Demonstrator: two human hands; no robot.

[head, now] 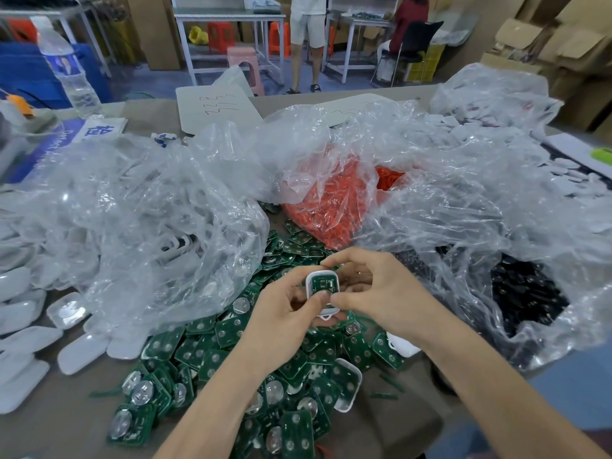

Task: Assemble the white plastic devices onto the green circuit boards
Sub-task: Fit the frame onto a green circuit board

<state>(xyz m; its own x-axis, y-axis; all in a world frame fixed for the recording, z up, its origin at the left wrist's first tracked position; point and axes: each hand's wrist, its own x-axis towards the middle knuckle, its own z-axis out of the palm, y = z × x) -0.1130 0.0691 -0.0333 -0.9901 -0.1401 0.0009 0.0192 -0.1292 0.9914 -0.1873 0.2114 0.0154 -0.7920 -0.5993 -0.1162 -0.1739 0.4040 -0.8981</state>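
Head view. I log the left hand [288, 313] and right hand [374, 293], fingers curled, both pinching one small white plastic shell [327, 312] with a green circuit board [323, 283] seated inside, held above the loose heap of green circuit boards [228, 339] on the desk [66, 422].

Legible items on your table:
1. Blue sheet [49, 150], far left: white lettering that begins "Direct" (the remainder cannot be read).
2. White card [102, 130] beside it: one large blue Chinese character, apparently 检.
3. White paper [215, 106]: red handwritten zigzag strokes, no readable figure.
4. Bottle label [64, 66]: print illegible.
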